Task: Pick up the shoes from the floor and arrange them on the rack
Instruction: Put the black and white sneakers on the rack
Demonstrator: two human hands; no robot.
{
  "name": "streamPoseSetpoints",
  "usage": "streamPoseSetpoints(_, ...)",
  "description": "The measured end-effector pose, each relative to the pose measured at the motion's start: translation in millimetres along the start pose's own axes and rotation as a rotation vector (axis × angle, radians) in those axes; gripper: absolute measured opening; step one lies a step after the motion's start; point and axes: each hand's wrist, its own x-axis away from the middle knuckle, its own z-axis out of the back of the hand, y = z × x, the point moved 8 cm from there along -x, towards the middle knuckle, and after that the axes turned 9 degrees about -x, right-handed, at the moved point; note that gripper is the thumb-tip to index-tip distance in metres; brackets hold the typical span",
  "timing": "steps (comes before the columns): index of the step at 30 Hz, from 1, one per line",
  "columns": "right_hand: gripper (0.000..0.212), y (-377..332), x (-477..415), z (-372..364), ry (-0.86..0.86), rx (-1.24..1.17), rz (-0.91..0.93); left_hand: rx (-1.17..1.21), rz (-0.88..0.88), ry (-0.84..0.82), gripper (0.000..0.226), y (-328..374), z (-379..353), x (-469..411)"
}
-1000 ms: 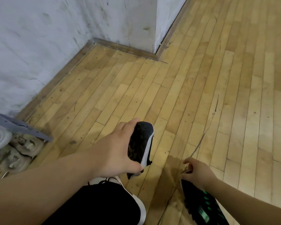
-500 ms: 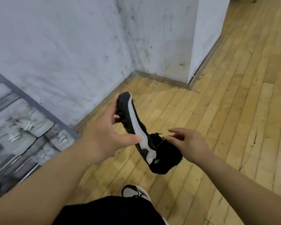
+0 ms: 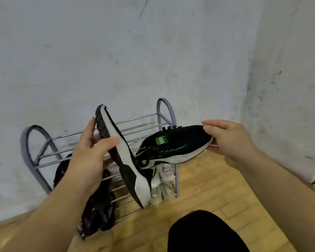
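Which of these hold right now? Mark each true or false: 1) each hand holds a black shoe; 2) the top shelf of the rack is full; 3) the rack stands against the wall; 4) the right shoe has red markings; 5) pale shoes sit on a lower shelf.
1) True: the left hand grips one black shoe and the right hand grips the other shoe.
2) False: the top shelf of the rack shows only bare rails.
3) True: it stands against the wall.
4) False: its markings are green.
5) True: pale shoes lie on a lower shelf at the rack's right end.
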Motion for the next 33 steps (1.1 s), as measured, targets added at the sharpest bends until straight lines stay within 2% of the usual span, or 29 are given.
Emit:
streamPoseSetpoints(7, 0.013, 32.2, -20.3, -195.9, -0.061, -0.242, -0.119, 0.229, 0.084, 0.323, 0.044, -24.3, 144.6, -11.7)
streamPoseSetpoints(10, 0.015, 61.2, -29.8, -269.5, -0.087, -0.305, -0.121, 0.290, 0.082, 0.369, 0.043, -29.4, 175.2, -20.8)
streamPoseSetpoints(13, 0.027, 118.0, -34.4, -321.8, -0.190, -0.139, -0.159, 0.289, 0.057, 0.373, 0.048, -35.7, 187.9, -32.5)
streamPoseSetpoints(16, 0.038, 165.6, -32.6, -337.0, -0.300, 0.077, -0.208, 0.254, 0.073, 0.339, 0.055, -44.9, 191.8, -44.2)
streamPoseSetpoints(21, 0.065, 138.8, -27.7, -316.2, -0.328, 0.471, 0.036, 0.175, 0.139, 0.283, 0.056, -65.7, 184.5, -60.8)
streamPoseSetpoints(23, 0.065, 109.2, -20.8, -314.9, -0.350, 0.458, 0.134, 0.174, 0.127, 0.255, 0.055, -67.3, 177.0, -65.9)
streamPoseSetpoints(24, 0.062, 98.9, -14.2, -318.7, -0.418, 0.408, 0.158, 0.193, 0.122, 0.243, 0.054, -66.7, 172.4, -68.1)
streamPoseSetpoints(26, 0.061, 91.2, 8.4, -330.9, -0.670, 0.320, 0.096, 0.256, 0.099, 0.252, 0.054, -61.1, 162.3, -72.1)
streamPoseSetpoints(29, 0.083, 111.0, 51.6, -336.1, -1.080, 0.419, -0.055, 0.339, 0.061, 0.294, 0.050, -50.6, 146.1, -76.5)
streamPoseSetpoints(31, 0.096, 119.6, 63.2, -329.6, -1.192, 0.472, -0.040, 0.380, 0.061, 0.319, 0.049, -46.7, 137.4, -78.6)
streamPoseSetpoints(33, 0.104, 119.8, 59.6, -321.8, -1.172, 0.468, -0.020, 0.406, 0.079, 0.345, 0.047, -46.3, 130.4, -79.8)
